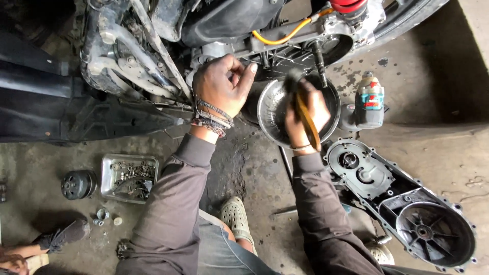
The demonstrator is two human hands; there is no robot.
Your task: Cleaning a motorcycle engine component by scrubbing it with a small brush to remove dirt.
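Observation:
My right hand [305, 109] is closed around an orange-handled brush [309, 127]. Its dark head rests inside a round metal bowl-shaped drum [267, 109] that sits just below the scooter's engine [305, 35]. My left hand [221, 84] hovers left of the drum, against the scooter's underside. Its fingers are curled into a loose fist and nothing shows in it. Cord bracelets wrap that wrist. A bare threaded shaft [321, 58] sticks out of the engine above the drum.
A removed black engine cover [402, 203] lies on the floor at right. A power wrench [369, 99] stands behind it. At left are a metal tray [104, 178] of bolts, a black pulley [78, 184] and another person's foot [58, 235].

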